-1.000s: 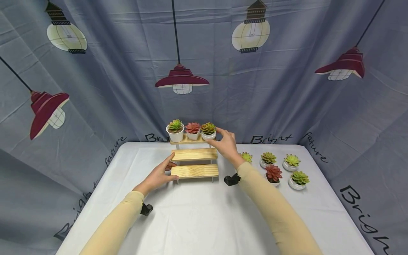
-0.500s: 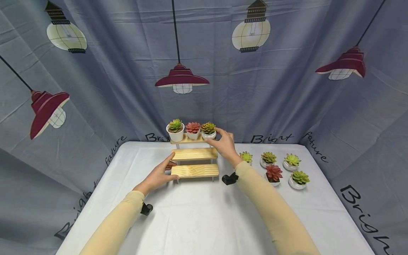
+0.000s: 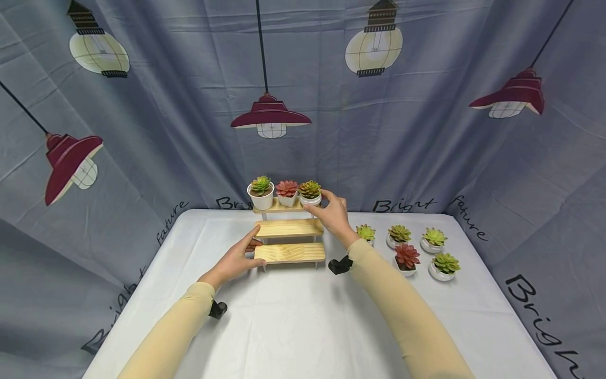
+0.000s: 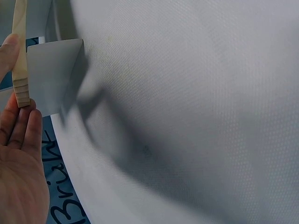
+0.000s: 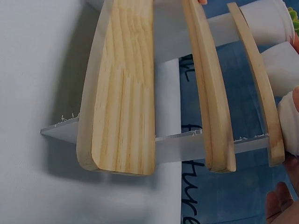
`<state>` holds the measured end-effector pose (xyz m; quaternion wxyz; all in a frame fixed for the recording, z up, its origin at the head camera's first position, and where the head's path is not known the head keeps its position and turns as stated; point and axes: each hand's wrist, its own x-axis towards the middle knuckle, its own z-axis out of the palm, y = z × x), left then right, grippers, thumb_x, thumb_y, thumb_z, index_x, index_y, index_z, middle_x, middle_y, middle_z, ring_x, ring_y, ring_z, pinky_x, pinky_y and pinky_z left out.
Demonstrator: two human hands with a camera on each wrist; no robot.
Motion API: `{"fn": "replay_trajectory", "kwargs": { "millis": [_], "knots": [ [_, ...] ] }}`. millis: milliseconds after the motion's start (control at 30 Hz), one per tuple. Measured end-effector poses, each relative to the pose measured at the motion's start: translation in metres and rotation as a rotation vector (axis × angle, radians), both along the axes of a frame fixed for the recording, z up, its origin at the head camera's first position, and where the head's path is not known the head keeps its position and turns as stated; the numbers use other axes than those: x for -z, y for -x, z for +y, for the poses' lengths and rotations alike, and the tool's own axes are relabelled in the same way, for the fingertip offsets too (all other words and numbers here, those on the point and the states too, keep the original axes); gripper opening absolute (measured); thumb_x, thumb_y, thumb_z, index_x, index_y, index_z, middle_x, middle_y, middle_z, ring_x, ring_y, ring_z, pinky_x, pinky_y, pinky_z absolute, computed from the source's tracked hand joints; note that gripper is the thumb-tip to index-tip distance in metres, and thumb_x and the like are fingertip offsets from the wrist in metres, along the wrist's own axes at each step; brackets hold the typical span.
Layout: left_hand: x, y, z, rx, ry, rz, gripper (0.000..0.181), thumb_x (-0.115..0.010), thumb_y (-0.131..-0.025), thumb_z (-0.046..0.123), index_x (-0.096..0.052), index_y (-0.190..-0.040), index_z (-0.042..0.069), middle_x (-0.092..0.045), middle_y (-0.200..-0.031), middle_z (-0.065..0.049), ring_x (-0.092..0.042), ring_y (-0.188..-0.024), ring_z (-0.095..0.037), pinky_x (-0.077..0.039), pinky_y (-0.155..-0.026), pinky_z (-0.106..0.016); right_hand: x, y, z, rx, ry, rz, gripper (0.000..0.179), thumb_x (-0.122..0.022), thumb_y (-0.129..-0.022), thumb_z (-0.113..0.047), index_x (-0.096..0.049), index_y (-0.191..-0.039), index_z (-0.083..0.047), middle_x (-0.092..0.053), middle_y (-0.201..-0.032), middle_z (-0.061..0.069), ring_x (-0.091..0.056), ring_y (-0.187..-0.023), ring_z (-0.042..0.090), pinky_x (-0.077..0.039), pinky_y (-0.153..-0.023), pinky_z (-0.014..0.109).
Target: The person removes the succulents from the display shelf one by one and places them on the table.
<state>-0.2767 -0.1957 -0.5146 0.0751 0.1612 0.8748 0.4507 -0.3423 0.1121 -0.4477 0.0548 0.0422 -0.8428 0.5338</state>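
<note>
A three-tier wooden shelf stand is at the back middle of the head view. On its top board stand a green succulent in a white pot, a red succulent and a yellow-green potted succulent at the right end. My right hand pinches that right-end pot between thumb and index finger; the right wrist view shows its white side. With my left hand I grip the stand's left end, thumb at the bottom board. The left wrist view has this hand around a board end.
Right of the stand, several potted succulents rest on the white table: a red one, and green ones such as the front one. My right forearm partly hides the nearest pot. A grey-blue curtain hangs behind.
Both hands keep their places on the stand and the pot. My right forearm and wrist have shifted slightly to the left.
</note>
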Motion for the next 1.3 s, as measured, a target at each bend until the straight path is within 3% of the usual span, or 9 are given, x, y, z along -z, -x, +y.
{"fn": "replay_trajectory", "kwargs": {
  "millis": [900, 1300],
  "knots": [
    [-0.003, 0.0, 0.003, 0.001, -0.006, 0.002, 0.109, -0.086, -0.086, 0.022, -0.013, -0.166, 0.029, -0.056, -0.141, -0.012, -0.052, -0.131, -0.03, -0.038, -0.112, -0.051, -0.002, -0.001, 0.002, 0.041, -0.025, 0.011, 0.083, -0.078, -0.087, -0.054, -0.047, -0.153, -0.015, -0.052, -0.142, 0.008, -0.034, -0.137, 0.027, -0.039, -0.107, 0.051],
    [-0.004, -0.003, 0.002, -0.007, 0.012, -0.01, 0.109, -0.086, -0.086, 0.025, -0.013, -0.166, 0.031, -0.055, -0.142, -0.012, -0.051, -0.133, -0.032, -0.038, -0.112, -0.052, -0.013, -0.008, 0.016, 0.026, 0.012, 0.013, 0.086, -0.08, -0.085, -0.053, -0.046, -0.155, -0.016, -0.047, -0.145, 0.011, -0.033, -0.139, 0.03, -0.039, -0.107, 0.055]
  ]
}}
